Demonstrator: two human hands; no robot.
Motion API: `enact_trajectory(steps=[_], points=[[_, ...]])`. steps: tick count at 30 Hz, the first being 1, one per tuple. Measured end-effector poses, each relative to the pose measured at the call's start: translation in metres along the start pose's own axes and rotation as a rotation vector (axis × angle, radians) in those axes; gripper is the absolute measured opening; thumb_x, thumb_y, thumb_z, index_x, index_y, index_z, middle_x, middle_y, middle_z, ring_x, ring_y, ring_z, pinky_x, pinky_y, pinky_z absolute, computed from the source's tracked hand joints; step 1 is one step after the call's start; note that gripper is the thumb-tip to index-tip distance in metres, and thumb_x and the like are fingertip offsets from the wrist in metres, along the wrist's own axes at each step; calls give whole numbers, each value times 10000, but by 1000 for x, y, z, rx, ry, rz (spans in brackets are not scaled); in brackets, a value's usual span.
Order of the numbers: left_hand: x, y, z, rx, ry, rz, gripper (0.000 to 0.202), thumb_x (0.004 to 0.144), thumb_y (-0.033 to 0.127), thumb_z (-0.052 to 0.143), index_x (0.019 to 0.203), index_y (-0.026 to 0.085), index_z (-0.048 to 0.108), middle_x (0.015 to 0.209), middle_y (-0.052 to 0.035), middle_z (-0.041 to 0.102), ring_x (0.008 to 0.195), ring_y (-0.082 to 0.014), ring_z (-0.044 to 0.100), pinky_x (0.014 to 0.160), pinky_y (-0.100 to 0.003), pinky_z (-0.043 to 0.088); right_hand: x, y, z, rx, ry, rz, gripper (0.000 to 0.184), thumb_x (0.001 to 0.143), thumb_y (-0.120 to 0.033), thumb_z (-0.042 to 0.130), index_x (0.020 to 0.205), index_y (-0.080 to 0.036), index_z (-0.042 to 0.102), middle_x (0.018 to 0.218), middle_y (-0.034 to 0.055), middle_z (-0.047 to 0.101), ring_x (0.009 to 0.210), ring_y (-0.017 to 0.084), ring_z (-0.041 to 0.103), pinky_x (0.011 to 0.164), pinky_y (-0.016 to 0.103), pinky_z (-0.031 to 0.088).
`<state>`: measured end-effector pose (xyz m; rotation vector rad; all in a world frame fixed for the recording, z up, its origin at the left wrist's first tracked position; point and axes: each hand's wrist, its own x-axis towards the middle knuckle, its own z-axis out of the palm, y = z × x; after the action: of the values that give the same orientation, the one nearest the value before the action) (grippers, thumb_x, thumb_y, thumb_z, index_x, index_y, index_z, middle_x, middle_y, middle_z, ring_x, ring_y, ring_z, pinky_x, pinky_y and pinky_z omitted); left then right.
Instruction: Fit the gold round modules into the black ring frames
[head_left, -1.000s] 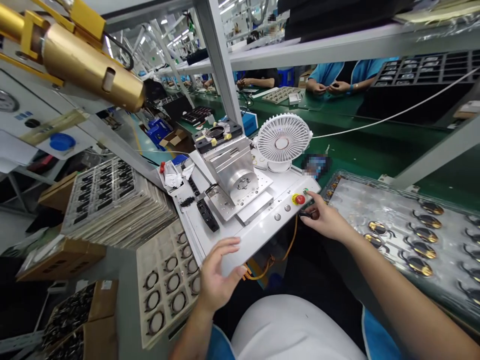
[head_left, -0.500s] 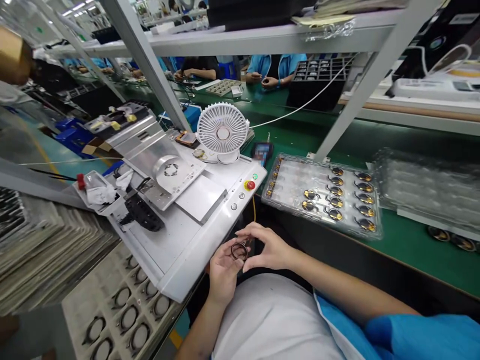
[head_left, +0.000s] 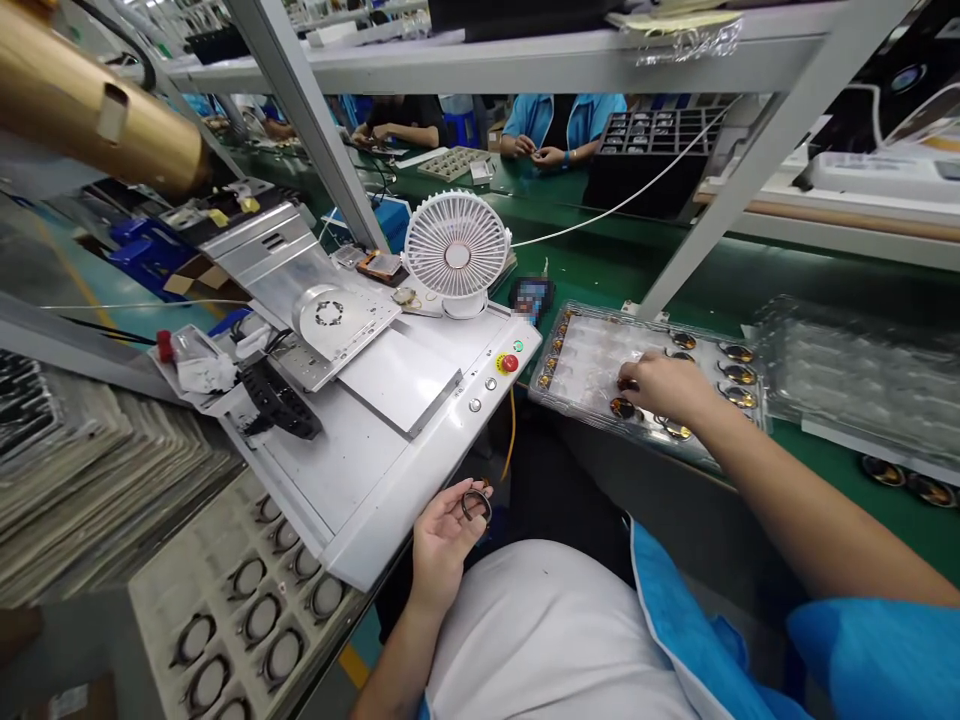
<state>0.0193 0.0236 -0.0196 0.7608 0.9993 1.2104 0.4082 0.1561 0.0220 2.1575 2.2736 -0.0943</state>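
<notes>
A thin dark ring-shaped frame (head_left: 487, 514), like a watch case, is held low in front of my body by my left hand (head_left: 439, 550), with the fingers curled about it. A small orange piece shows at its upper edge. My right hand (head_left: 671, 385) reaches over the clear plastic tray (head_left: 576, 395), its fingertips pinched on a round black-and-orange part (head_left: 627, 381) that they partly cover. Just below lies another such part (head_left: 622, 408). More of these parts (head_left: 738, 374) sit in columns at the tray's right side.
A white machine (head_left: 367, 500) with a red stop button (head_left: 510, 363) and a fan (head_left: 457, 250) stands left of the tray. Below it, a beige tray (head_left: 161, 600) holds several ring frames. A metal post (head_left: 720, 190) rises behind the clear tray. Co-workers (head_left: 559, 125) sit opposite.
My right hand has left the ring frame and moved right and up to the clear tray, onto a round part there. My left hand keeps the ring frame in about the same place.
</notes>
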Motion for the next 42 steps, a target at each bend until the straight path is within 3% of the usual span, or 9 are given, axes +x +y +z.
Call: enact_trajectory(steps=[4, 9, 13, 16, 21, 30, 36, 39, 42], points=[[-1, 2, -1, -4, -9, 4, 402, 748, 298, 908, 1128, 253, 784, 1164, -113, 783, 1148, -303, 740, 1060, -475, 561, 0, 3, 3, 14, 0, 25, 115, 830, -220, 643, 797, -178, 745, 840, 160, 723, 763, 303, 674, 650, 357, 462], [-3, 6, 1, -11, -30, -11, 397, 742, 316, 908, 1109, 243, 778, 1120, -111, 788, 1097, -295, 754, 1004, -446, 583, -10, -8, -3, 223, 54, 59, 310, 945, -271, 511, 1098, -168, 761, 981, 138, 772, 807, 278, 707, 730, 374, 536], [0, 16, 15, 14, -173, -46, 548, 684, 340, 948, 1189, 241, 758, 1314, -157, 719, 1044, -292, 759, 879, -376, 608, -25, -70, -11, 865, 70, -216, 315, 954, -386, 589, 1106, -185, 778, 1001, 102, 747, 821, 238, 707, 719, 353, 580], [4, 28, 23, 43, -340, -62, 753, 624, 382, 983, 1316, 273, 707, 1564, -180, 528, 1030, -296, 760, 823, -355, 610, -35, -126, -18, 1095, 48, -493, 249, 961, -349, 648, 1102, -202, 792, 922, 71, 720, 805, 204, 696, 705, 321, 571], [-1, 34, 18, 25, -393, 63, 898, 589, 370, 1007, 1407, 298, 643, 1637, -177, 420, 1035, -292, 764, 780, -318, 600, -39, -179, -20, 1131, 144, -585, 208, 962, -278, 690, 1118, -180, 786, 902, 65, 725, 733, 170, 673, 637, 282, 547], [-21, 20, 10, -66, -212, 93, 1053, 589, 552, 968, 1507, 290, 525, 1606, -218, 447, 1017, -298, 766, 756, -309, 607, -48, -209, 1, 1155, 380, -667, 61, 965, -168, 689, 955, -196, 742, 957, 89, 754, 848, 196, 738, 721, 291, 600], [-10, 30, -4, -132, -216, -18, 929, 549, 503, 997, 1362, 204, 662, 1309, -158, 693, 929, -259, 781, 764, -285, 598, -45, -209, -11, 1015, 208, -879, 129, 1004, -179, 558, 883, -196, 601, 1009, 120, 687, 849, 189, 683, 699, 290, 559], [-6, 34, -9, -178, -158, 13, 890, 574, 446, 999, 1355, 179, 666, 1070, -107, 772, 947, -246, 778, 801, -267, 591, -24, -212, -23, 1023, 152, -727, 142, 996, -247, 569, 860, -212, 547, 915, 91, 691, 791, 193, 668, 707, 306, 536], [-5, 38, -11, -174, -125, 52, 895, 589, 449, 992, 1370, 169, 658, 997, -99, 786, 951, -251, 778, 846, -288, 592, 13, -220, -34, 1171, 46, -362, 161, 977, -264, 598, 859, -227, 495, 652, -10, 641, 558, 155, 595, 573, 261, 468]])
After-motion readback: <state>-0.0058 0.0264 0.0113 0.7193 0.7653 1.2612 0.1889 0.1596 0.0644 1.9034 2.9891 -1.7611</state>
